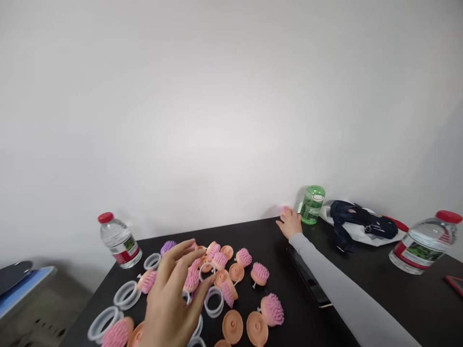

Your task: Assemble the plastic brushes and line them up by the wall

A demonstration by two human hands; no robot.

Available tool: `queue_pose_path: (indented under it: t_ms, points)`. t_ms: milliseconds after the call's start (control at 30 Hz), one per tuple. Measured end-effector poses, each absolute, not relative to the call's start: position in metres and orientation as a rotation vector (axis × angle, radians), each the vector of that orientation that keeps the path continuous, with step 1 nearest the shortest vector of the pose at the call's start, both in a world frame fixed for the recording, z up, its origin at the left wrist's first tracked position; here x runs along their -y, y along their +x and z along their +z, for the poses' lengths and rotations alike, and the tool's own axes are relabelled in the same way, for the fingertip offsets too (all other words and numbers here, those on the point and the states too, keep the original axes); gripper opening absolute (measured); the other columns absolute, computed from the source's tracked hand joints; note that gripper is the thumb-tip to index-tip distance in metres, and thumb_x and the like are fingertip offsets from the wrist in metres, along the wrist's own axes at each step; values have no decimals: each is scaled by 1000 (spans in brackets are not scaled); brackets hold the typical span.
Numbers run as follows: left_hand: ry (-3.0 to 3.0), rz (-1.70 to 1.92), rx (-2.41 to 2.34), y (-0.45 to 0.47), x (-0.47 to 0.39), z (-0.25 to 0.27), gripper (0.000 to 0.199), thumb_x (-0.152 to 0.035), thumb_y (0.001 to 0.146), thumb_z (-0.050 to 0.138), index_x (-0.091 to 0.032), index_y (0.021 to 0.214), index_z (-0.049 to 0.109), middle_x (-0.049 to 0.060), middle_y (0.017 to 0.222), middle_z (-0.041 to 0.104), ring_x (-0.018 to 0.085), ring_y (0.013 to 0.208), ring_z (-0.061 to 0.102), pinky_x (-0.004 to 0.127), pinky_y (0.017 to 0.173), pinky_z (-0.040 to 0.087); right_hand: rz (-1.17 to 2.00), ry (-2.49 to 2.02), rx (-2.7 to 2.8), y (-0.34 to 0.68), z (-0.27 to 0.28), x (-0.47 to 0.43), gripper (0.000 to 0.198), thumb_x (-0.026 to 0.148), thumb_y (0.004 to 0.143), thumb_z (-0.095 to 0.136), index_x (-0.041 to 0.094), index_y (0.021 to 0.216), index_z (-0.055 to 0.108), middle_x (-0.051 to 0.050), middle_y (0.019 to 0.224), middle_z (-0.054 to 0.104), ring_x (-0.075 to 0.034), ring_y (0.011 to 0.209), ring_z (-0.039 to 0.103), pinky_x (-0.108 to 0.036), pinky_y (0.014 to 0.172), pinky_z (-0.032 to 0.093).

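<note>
My left hand [175, 294] hovers over a spread of small parts, fingers curved and apart; I see nothing held in it. A translucent ring [207, 264] shows just beyond its thumb. Around it lie peach rubbery pieces with pink knobbly tops [260, 273], smooth peach discs [232, 327], several clear plastic rings [214, 302] and a purple knobbly piece [168, 246]. My right hand [291, 224] reaches to the table's far edge by the wall, closed around a pink piece [285, 210] mostly hidden by the fingers. It is beside a green transparent jar [311, 205].
A red-capped water bottle [121, 241] stands at left, another [424, 242] at right. A black phone [307, 277] lies under my right forearm. A dark blue strapped bundle [363, 219] rests on a white bag. The white wall [231, 120] bounds the black table's [264, 236] far edge.
</note>
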State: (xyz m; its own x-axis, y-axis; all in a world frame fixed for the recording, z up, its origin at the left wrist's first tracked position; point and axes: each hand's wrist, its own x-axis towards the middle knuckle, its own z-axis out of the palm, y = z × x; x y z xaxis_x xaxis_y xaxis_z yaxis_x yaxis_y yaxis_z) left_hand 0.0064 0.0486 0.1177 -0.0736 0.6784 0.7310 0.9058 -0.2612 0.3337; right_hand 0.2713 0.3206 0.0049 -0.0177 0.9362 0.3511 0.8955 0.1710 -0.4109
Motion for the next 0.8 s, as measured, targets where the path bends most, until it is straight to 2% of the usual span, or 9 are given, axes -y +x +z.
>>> queue_pose_path:
  t_ms: [167, 267, 367, 500, 600, 800]
  points:
    - [-2162, -1116, 1836, 1, -55, 107, 22, -28, 89, 58, -24, 110, 60, 11, 119, 59, 27, 110, 60, 41, 87, 54, 302, -1086, 2372, 228, 8, -247, 34, 15, 80, 73, 20, 112, 66, -8, 120, 65, -25, 114, 56, -42, 98, 48]
    - [-2290, -829, 2039, -1, -57, 98, 23, -18, 84, 60, -22, 107, 61, 10, 117, 60, 27, 113, 58, 40, 89, 51, 375, -723, 2536, 203, 13, -210, 35, 10, 75, 73, 21, 108, 69, -7, 120, 66, -26, 116, 53, -40, 99, 46]
    - [-2292, -516, 2225, 0, -58, 86, 34, -11, 74, 67, -19, 107, 63, 10, 111, 62, 30, 106, 59, 42, 88, 49, 403, -482, 2638, 185, 15, -187, 37, 8, 69, 76, 21, 102, 69, -5, 112, 69, -26, 111, 54, -38, 96, 46]
    - [-2270, -386, 2294, 2, -63, 63, 46, -10, 58, 80, -15, 102, 67, 13, 108, 64, 36, 106, 57, 47, 88, 47, 380, -396, 2699, 168, 8, -171, 34, 3, 64, 73, 20, 92, 66, -4, 95, 70, -27, 95, 58, -39, 85, 49]
    - [-2273, -364, 2330, 3, -68, 46, 46, -10, 50, 85, -14, 94, 69, 16, 111, 64, 39, 108, 55, 51, 92, 44, 350, -415, 2703, 163, 1, -162, 38, -5, 61, 66, 22, 88, 63, -3, 92, 69, -28, 92, 59, -37, 82, 49]
    - [-2280, -582, 2419, 6, -71, 29, 50, -4, 47, 83, -14, 93, 68, 19, 122, 60, 42, 115, 51, 54, 98, 38, 363, -406, 2636, 171, 1, -157, 53, -6, 62, 54, 19, 107, 64, -8, 104, 67, -30, 99, 57, -43, 91, 48]
